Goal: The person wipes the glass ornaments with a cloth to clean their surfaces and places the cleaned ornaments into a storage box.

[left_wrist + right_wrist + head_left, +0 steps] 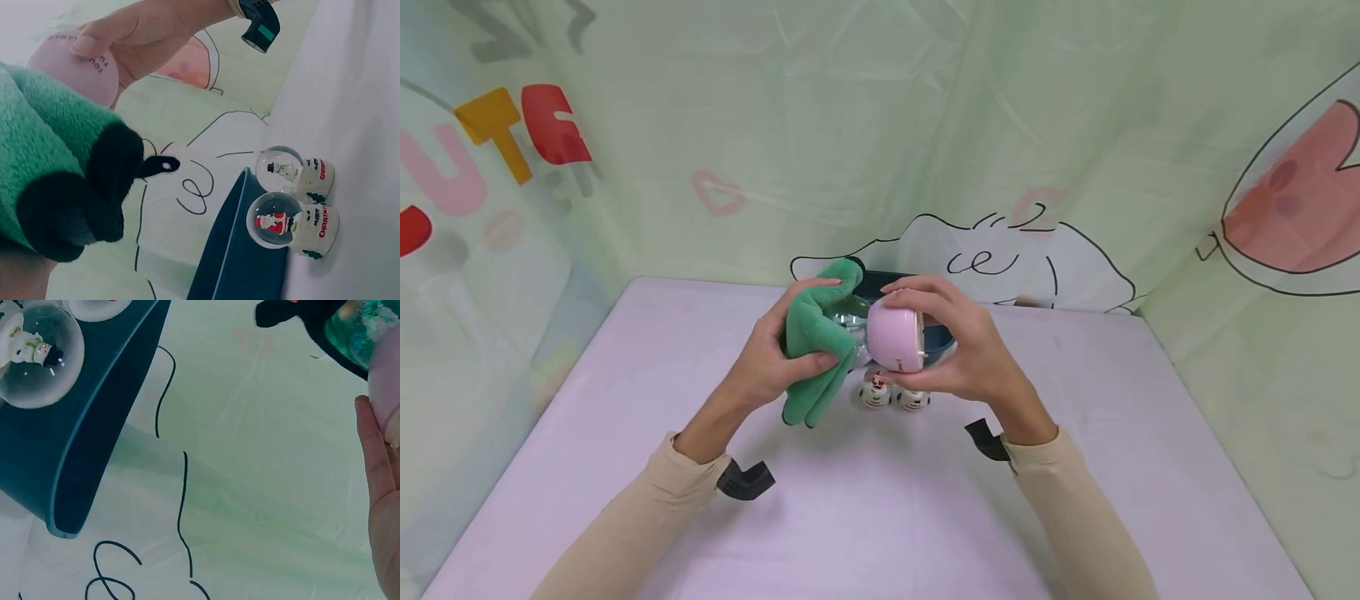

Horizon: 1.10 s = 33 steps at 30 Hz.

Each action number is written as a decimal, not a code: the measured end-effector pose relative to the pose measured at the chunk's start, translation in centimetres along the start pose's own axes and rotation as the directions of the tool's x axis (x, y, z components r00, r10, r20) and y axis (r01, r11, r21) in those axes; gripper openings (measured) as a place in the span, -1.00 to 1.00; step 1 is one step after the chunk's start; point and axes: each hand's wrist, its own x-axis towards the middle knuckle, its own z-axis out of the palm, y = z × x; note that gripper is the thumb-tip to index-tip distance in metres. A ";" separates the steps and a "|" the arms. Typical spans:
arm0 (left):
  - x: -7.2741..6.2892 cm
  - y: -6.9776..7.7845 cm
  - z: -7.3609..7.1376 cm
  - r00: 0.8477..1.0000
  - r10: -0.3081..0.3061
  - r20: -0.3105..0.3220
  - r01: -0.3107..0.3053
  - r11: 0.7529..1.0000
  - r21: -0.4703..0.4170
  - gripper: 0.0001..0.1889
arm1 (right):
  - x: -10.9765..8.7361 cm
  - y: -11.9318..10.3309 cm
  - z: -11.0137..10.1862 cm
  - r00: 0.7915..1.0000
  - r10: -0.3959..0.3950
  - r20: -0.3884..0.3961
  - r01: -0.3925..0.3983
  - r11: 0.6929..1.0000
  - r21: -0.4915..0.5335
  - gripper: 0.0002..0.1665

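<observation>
1 snow globe (882, 335) lies sideways here, pink base (898, 340) clamped by fingers of the right hand (967, 346), glass (858, 337) pointing left against green cloth (812, 329) gripped in the left hand (767, 358).

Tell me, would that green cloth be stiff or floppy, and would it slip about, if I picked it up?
Probably floppy: the green cloth folds over itself and droops below the left hand. It is unlikely to feel slippery, since its surface looks fuzzy in the left wrist view. It would likely not roll, as it has soft folds rather than a rigid round shape.
</observation>
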 end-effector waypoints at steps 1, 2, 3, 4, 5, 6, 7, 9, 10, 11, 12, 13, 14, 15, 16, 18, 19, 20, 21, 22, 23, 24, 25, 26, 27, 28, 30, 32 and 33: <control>0.0 0.0 0.0 1.000 0.008 0.006 -0.008 1.000 -0.008 -0.24 | -0.1 0.1 0.0 1.000 0.012 0.003 -0.012 1.000 0.023 -0.07; -0.1 -0.1 0.0 1.000 0.018 0.011 -0.018 1.000 -0.018 -0.24 | -0.2 0.3 0.0 1.000 0.022 0.006 -0.023 0.999 0.044 -0.06; -0.1 -0.1 0.0 1.000 0.028 0.015 -0.027 0.999 -0.026 -0.22 | -0.3 0.4 -0.1 0.999 0.032 0.009 -0.033 0.997 0.066 -0.06; -0.1 -0.1 0.0 0.999 0.041 0.018 -0.041 0.999 -0.033 -0.21 | -0.3 0.6 -0.1 0.999 0.037 0.011 -0.038 0.995 0.089 -0.07; -0.1 -0.1 0.0 0.998 0.053 0.017 -0.053 0.998 -0.036 -0.20 | -0.4 0.7 0.0 0.999 0.038 0.011 -0.039 0.993 0.109 -0.08; -0.1 -0.1 0.1 0.998 0.065 0.015 -0.065 0.997 -0.034 -0.18 | -0.4 0.9 0.0 0.999 0.039 0.010 -0.040 0.990 0.137 -0.09; -0.1 0.0 0.1 0.997 0.077 0.013 -0.076 0.996 -0.039 -0.18 | -0.4 1.1 0.0 0.999 0.037 0.007 -0.038 0.986 0.164 -0.10; -0.2 0.0 0.2 0.995 0.096 0.003 -0.096 0.995 -0.038 -0.19 | -0.4 1.3 0.2 0.999 0.034 0.004 -0.034 0.973 0.229 -0.13; -0.2 0.0 0.2 0.995 0.104 -0.002 -0.104 0.994 -0.037 -0.20 | -0.4 1.4 0.3 0.999 0.033 0.001 -0.032 0.965 0.259 -0.14; -0.2 0.0 0.2 0.994 0.108 -0.006 -0.108 0.993 -0.036 -0.22 | -0.4 1.5 0.4 0.999 0.036 -0.003 -0.034 0.958 0.285 -0.15; -0.3 0.0 0.3 0.994 0.113 -0.008 -0.113 0.993 -0.037 -0.24 | -0.4 1.6 0.5 0.999 0.042 -0.005 -0.038 0.951 0.308 -0.14; -0.3 0.0 0.3 0.993 0.117 -0.011 -0.117 0.992 -0.039 -0.25 | -0.5 1.6 0.6 0.999 0.048 -0.008 -0.043 0.944 0.326 -0.14; -0.3 -0.1 0.4 0.993 0.120 -0.014 -0.121 0.992 -0.039 -0.25 | -0.5 1.6 0.7 0.998 0.055 -0.009 -0.048 0.938 0.343 -0.13; -0.3 -0.1 0.4 0.992 0.126 -0.016 -0.126 0.991 -0.042 -0.25 | -0.5 1.6 0.8 0.998 0.068 -0.009 -0.060 0.933 0.356 -0.13; -0.3 -0.1 0.4 0.991 0.132 -0.018 -0.133 0.990 -0.047 -0.25 | -0.6 1.6 0.9 0.997 0.077 -0.010 -0.068 0.928 0.367 -0.12; -0.3 -0.2 0.5 0.989 0.143 -0.025 -0.144 0.988 -0.057 -0.25 | -0.6 1.7 1.0 0.995 0.104 -0.009 -0.092 0.913 0.398 -0.10; -0.2 -0.2 0.6 0.988 0.148 -0.030 -0.150 0.987 -0.059 -0.25 | -0.7 1.7 1.0 0.993 0.117 -0.007 -0.104 0.902 0.419 -0.09; -0.2 -0.2 0.6 0.987 0.155 -0.035 -0.157 0.986 -0.062 -0.25 | -0.7 1.7 1.1 0.991 0.134 -0.003 -0.119 0.888 0.445 -0.08; -0.2 -0.2 0.7 0.986 0.161 -0.041 -0.163 0.985 -0.062 -0.25 | -0.7 1.8 1.2 0.989 0.149 0.001 -0.132 0.874 0.468 -0.08; -0.1 -0.2 0.7 0.985 0.165 -0.047 -0.168 0.984 -0.063 -0.25 | -0.8 1.8 1.2 0.987 0.163 0.002 -0.143 0.860 0.490 -0.08; -0.1 -0.2 0.8 0.984 0.168 -0.053 -0.171 0.983 -0.062 -0.25 | -0.9 1.8 1.3 0.984 0.179 0.006 -0.157 0.845 0.510 -0.08; -0.1 -0.2 0.9 0.983 0.171 -0.059 -0.175 0.983 -0.060 -0.26 | -0.9 1.9 1.3 0.981 0.195 0.012 -0.172 0.832 0.528 -0.08; -0.1 -0.2 0.9 0.983 0.174 -0.065 -0.178 0.982 -0.059 -0.26 | -0.9 1.9 1.4 0.978 0.209 0.017 -0.184 0.818 0.545 -0.08; -0.1 -0.2 1.0 0.982 0.178 -0.070 -0.182 0.982 -0.056 -0.27 | -1.0 1.9 1.4 0.975 0.221 0.023 -0.196 0.809 0.554 -0.10; -0.1 -0.2 1.0 0.981 0.180 -0.075 -0.184 0.982 -0.051 -0.27 | -1.0 1.9 1.4 0.973 0.230 0.027 -0.206 0.805 0.556 -0.11; -0.1 -0.3 1.1 0.980 0.183 -0.080 -0.187 0.981 -0.047 -0.27 | -1.0 1.9 1.4 0.970 0.241 0.029 -0.216 0.802 0.557 -0.13; -0.1 -0.3 1.1 0.978 0.189 -0.087 -0.192 0.981 -0.037 -0.28 | -1.1 1.8 1.4 0.964 0.265 0.036 -0.240 0.798 0.552 -0.14; -0.2 -0.3 1.2 0.976 0.196 -0.092 -0.199 0.980 -0.029 -0.29 | -1.1 1.7 1.4 0.955 0.292 0.048 -0.268 0.788 0.554 -0.16; -0.2 -0.4 1.2 0.975 0.199 -0.093 -0.203 0.979 -0.026 -0.29 | -1.1 1.7 1.4 0.950 0.307 0.054 -0.284 0.782 0.555 -0.17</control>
